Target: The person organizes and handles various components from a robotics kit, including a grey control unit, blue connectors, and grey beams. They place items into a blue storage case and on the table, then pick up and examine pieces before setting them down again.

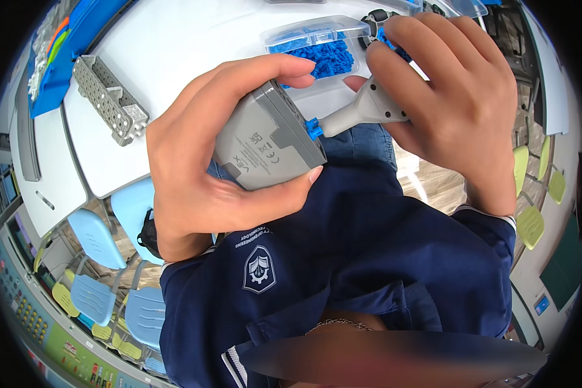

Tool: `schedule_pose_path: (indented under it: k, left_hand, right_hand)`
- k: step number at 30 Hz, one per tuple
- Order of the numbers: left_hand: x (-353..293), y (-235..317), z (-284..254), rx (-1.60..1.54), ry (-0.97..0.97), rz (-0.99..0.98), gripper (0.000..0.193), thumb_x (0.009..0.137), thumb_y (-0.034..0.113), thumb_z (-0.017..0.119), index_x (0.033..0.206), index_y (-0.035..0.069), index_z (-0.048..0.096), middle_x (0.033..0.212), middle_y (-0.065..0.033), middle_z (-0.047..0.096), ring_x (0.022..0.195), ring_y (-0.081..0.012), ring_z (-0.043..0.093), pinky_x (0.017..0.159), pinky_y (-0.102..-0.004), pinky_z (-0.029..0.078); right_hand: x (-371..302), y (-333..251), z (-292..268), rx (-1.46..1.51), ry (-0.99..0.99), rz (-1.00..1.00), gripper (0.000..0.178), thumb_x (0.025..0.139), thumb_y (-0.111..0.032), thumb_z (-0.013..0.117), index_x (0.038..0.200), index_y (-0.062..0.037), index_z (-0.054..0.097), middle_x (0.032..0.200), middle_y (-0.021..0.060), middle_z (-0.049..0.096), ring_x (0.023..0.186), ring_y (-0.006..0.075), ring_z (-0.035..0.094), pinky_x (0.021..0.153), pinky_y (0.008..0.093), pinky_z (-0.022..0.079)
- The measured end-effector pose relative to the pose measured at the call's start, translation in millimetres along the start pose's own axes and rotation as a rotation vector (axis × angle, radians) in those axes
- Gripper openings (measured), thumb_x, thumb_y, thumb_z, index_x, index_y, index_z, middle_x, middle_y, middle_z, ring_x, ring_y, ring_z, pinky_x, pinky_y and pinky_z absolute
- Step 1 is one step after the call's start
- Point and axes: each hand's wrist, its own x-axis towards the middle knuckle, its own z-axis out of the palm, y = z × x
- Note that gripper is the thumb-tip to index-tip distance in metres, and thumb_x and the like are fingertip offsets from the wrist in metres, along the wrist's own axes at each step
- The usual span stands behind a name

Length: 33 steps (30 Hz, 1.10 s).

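Note:
My left hand (197, 139) is wrapped around a grey plastic electronic module (262, 145), thumb along its near edge and fingers over the far side. From the module's right-hand face sticks a small blue connector pin (313, 129). The narrow end of a light grey pin tool (355, 111) meets that pin. My right hand (449, 90) grips the tool's wide end, with its fingers curled around it. Whether the pin sits fully in the module's hole or in the tool's tip, I cannot tell.
Beyond my hands, a clear plastic box (326, 29) holds many blue pins (323, 59) on the white table (194, 32). Black wheels (374, 27) lie beside it. To the left are a grey perforated beam assembly (110, 100) and a blue tray (50, 84). Blue chairs (97, 239) stand at lower left.

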Motion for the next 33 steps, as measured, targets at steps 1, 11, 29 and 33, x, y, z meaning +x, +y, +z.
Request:
schedule_pose_path:
  k: [1, 11, 29, 33]
  left_hand:
    - [0.0, -0.1, 0.1, 0.004, 0.000, 0.000, 0.072, 0.052, 0.010, 0.082, 0.120, -0.009, 0.067, 0.107, -0.0210, 0.074, 0.104, -0.0277, 0.072, 0.096, -0.0346, 0.054]
    - [0.1, -2.2, 4.1, 0.024, 0.031, 0.035, 0.071, 0.052, 0.010, 0.082, 0.119, -0.009, 0.067, 0.106, -0.0201, 0.074, 0.101, -0.0277, 0.073, 0.094, -0.0351, 0.055]
    - [-5.2, 14.9, -7.1, 0.037, -0.098, -0.096, 0.069, 0.052, 0.014, 0.083, 0.115, -0.009, 0.069, 0.093, -0.0144, 0.073, 0.083, -0.0184, 0.070, 0.078, -0.0267, 0.055]
    - [-11.2, 11.4, -30.2, 0.020, -0.024, -0.042, 0.072, 0.051, 0.018, 0.083, 0.114, -0.011, 0.068, 0.096, -0.0183, 0.071, 0.087, -0.0233, 0.070, 0.079, -0.0302, 0.055]
  right_hand:
    - [0.7, -1.3, 0.4, -0.003, 0.021, -0.003, 0.032, 0.065, -0.027, 0.087, 0.087, -0.0108, 0.069, 0.096, 0.0061, 0.068, 0.085, 0.0262, 0.068, 0.071, 0.0367, 0.052]
    - [5.6, 1.1, 15.9, -0.159, 0.198, -0.050, 0.016, 0.062, -0.016, 0.072, 0.070, -0.0070, 0.062, 0.077, 0.0033, 0.053, 0.064, 0.0161, 0.052, 0.058, 0.0314, 0.037]
    - [-8.9, 10.3, -0.7, 0.100, -0.054, -0.156, 0.023, 0.068, -0.019, 0.081, 0.081, -0.0051, 0.067, 0.085, 0.0079, 0.063, 0.071, 0.0250, 0.063, 0.060, 0.0357, 0.049]
    - [-7.2, 39.5, -1.2, -0.040, 0.061, -0.055, 0.035, 0.057, -0.015, 0.085, 0.088, -0.0082, 0.069, 0.091, 0.0084, 0.065, 0.079, 0.0277, 0.067, 0.068, 0.0415, 0.054]
